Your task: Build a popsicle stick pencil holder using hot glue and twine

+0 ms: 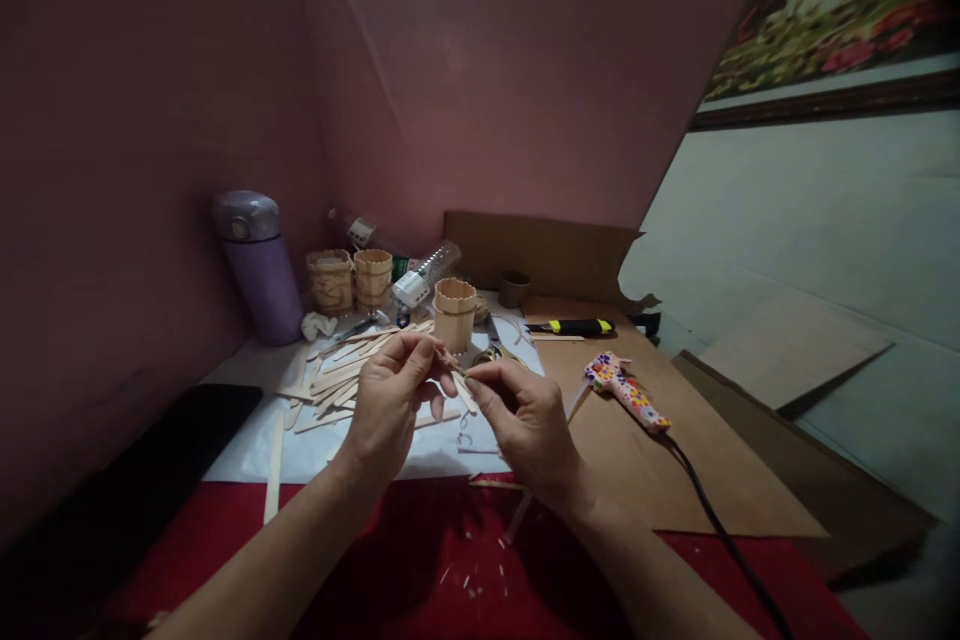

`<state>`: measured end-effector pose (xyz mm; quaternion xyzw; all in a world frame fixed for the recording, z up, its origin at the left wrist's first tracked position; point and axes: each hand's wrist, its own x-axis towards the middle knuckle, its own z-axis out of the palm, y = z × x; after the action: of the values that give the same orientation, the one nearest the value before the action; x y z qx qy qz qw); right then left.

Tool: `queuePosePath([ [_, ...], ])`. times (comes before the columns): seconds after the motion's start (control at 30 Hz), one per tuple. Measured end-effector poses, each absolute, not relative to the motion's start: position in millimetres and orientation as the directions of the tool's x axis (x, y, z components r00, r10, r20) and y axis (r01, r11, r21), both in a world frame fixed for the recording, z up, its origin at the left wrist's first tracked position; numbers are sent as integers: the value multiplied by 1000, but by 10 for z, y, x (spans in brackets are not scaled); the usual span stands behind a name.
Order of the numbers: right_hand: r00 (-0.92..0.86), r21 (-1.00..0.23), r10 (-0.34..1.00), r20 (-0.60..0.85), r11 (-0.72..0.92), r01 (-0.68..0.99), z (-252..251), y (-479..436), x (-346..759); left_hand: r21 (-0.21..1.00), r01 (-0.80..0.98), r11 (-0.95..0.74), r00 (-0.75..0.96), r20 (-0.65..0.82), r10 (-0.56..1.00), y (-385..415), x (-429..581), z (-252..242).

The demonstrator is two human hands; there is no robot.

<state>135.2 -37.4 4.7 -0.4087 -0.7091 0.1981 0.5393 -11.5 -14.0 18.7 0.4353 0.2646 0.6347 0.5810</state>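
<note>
My left hand (394, 390) and my right hand (529, 415) meet over the white paper, both closed in a pinch. Between their fingertips is a pale wooden craft stick (465, 394), slanting down to the right. The fingers hide part of it, and any smaller piece at the fingertips is too fine to make out. Just behind stands a round cup (454, 318) made of upright craft sticks. A heap of loose craft sticks (339, 382) lies beside my left hand. Scissors (491, 354) lie partly hidden behind my right hand.
On the brown cardboard (712, 480) at right rest a flower-patterned glue gun (626, 392) with a black cord and a yellow-black utility knife (574, 327). A purple flask (262, 275), two stick-covered cups (330, 282) and a plastic bottle (426, 275) stand or lie at back left.
</note>
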Motion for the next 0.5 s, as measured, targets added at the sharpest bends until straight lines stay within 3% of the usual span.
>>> queuePosePath([
  [0.13,-188,-458,608,771,736,498,11,-385,1376,876,-467,-123,111,195,974,-135,-117,167],
  [0.23,-240,-351,538,808,767,537,-6,-397,1387,927,-364,-93,207,177,962,-125,-126,126],
  [0.33,-219,-355,527,822,772,527,-1,-402,1381,938,-332,-97,232,181,956,-123,-138,107],
  [0.5,-154,-472,601,784,739,481,38,-387,1363,919,-333,-210,53,241,969,-147,-131,140],
])
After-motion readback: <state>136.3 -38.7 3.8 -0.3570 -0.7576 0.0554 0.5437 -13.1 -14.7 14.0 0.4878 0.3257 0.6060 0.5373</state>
